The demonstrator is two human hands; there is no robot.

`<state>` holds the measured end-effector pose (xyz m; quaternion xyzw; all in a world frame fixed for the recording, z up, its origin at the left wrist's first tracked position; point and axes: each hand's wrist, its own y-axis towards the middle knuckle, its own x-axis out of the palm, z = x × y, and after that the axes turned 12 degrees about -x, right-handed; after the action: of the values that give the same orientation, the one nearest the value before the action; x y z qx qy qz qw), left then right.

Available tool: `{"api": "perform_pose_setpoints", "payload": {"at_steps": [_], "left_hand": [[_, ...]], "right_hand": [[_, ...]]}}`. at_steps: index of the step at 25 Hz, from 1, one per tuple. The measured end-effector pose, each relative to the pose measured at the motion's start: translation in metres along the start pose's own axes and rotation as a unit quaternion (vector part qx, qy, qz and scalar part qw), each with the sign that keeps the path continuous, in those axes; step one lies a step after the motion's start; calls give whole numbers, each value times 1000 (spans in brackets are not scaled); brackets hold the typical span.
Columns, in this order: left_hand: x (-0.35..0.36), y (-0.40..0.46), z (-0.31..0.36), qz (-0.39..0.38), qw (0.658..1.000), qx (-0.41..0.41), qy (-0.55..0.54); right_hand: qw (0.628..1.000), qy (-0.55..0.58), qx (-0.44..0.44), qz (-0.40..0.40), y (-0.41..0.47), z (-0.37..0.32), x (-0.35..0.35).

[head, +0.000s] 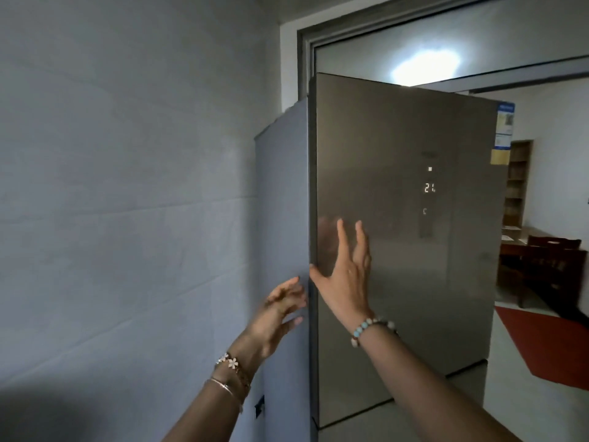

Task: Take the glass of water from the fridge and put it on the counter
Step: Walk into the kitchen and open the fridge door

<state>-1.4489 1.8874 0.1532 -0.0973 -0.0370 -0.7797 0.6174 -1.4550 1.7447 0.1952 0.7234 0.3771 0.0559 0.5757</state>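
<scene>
Across the right half of the frame stands a tall metallic fridge [398, 244], its upper door [414, 282] seen front-on with a lit display at centre right and a label at its upper right corner; the grey side panel shows just left of centre, next to a pale wall [127, 186] that fills the left half. Behind the fridge, at the far right, a doorway opens onto a room with dark wooden furniture and a red mat. From the bottom edge two bare forearms reach up toward the door's left edge. At centre, the right hand [345, 279] is raised with palm toward the door front, fingers spread apart and pointing up, thumb at the door's edge, clamped on nothing; a beaded bracelet circles its wrist. Lower and to the left, the left hand [280, 314] hovers beside the side panel, fingers loosely curled and apart, holding nothing, with bangles on the wrist. The glass of water is not visible.
</scene>
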Motion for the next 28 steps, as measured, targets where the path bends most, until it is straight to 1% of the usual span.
{"api": "perform_pose_setpoints", "payload": {"at_steps": [1,4,5,8,10,14,16,19,21,25,28], "left_hand": [[6,10,1,22,998,40,54],[28,29,10,42,975,141,169],[33,32,11,60,965,159,200],[34,48,3,135,945,189,231],[31,50,1,147,943,187,231],[31,43,2,109,952,200,206],[33,37,0,80,951,219,203],[47,19,-11,42,954,218,202],[63,0,-18,26,944,241,225],[114,-44,-22,-7,903,328,277],[172,-83,-38,-2,882,386,269]], "right_hand": [[1000,-25,-3,-5,6,-2,7],[998,-58,21,-24,23,-4,21],[997,-59,34,-26,26,-4,25],[995,-74,59,-32,30,-8,31],[993,-82,67,-43,30,-10,34],[994,-71,64,-47,25,-11,29],[996,-53,57,-39,19,-10,18],[999,-20,46,-10,4,-8,-9],[999,-6,33,8,-10,-5,-35],[999,24,18,10,-39,-1,-104],[999,33,1,6,-66,10,-175]]}}
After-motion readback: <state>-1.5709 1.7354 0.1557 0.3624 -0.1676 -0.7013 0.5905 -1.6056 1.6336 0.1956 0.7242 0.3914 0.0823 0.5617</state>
